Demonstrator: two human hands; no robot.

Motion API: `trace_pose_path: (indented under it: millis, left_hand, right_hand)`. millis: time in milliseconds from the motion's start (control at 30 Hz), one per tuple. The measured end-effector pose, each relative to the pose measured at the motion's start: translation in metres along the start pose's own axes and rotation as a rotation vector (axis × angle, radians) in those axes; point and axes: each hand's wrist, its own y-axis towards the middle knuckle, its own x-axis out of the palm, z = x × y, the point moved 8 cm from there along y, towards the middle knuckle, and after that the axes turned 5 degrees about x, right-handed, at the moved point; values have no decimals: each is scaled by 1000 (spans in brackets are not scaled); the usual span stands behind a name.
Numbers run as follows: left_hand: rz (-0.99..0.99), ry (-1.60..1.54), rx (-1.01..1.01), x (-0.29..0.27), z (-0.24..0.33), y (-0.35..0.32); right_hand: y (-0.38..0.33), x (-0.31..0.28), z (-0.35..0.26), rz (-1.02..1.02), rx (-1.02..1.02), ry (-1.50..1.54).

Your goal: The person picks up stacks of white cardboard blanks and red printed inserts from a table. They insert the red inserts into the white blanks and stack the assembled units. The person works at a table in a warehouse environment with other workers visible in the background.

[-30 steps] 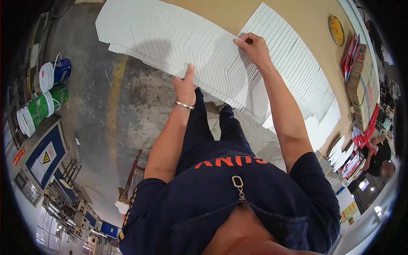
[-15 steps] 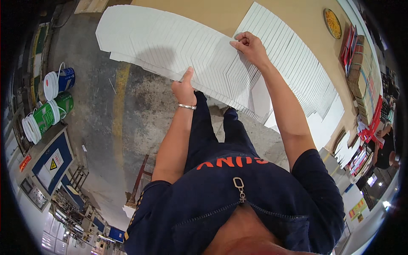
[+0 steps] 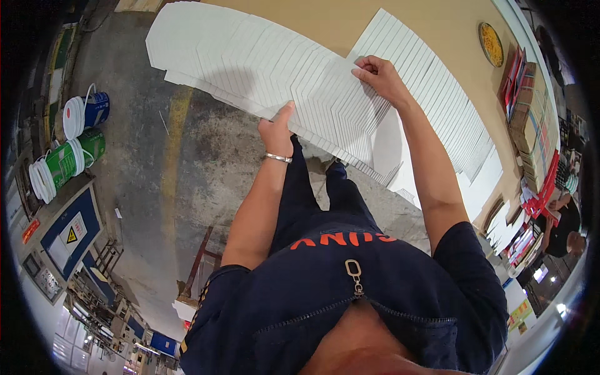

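Head view: front fan of white sheets [image 3: 250,56] runs along the near side of the desk [image 3: 319,22]; left hand [image 3: 276,132] holds it by the near edge, thumb on top, other fingers hidden. Right hand [image 3: 384,80] is over the desk at the fan's far edge, thumb and index together, can't tell if pinching a sheet. Second sheet fan [image 3: 431,78] lies on the desk, further right.
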Motion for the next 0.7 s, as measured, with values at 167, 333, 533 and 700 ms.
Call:
trace_pose_path:
  millis: [167,333,533,700]
  left_hand:
    - [3,-12,95,3,5,2]
    - [-17,53,-54,7,-6,-11]
    - [20,12,-67,8,-17,-13]
    - [31,-62,-12,7,-16,-9]
  right_hand:
    - [-2,0,2,0,7,48]
    - [-7,-5,-1,5,24,9]
    - [-13,-8,-2,-2,18,-10]
    - [-13,-6,-2,-76,82,-27]
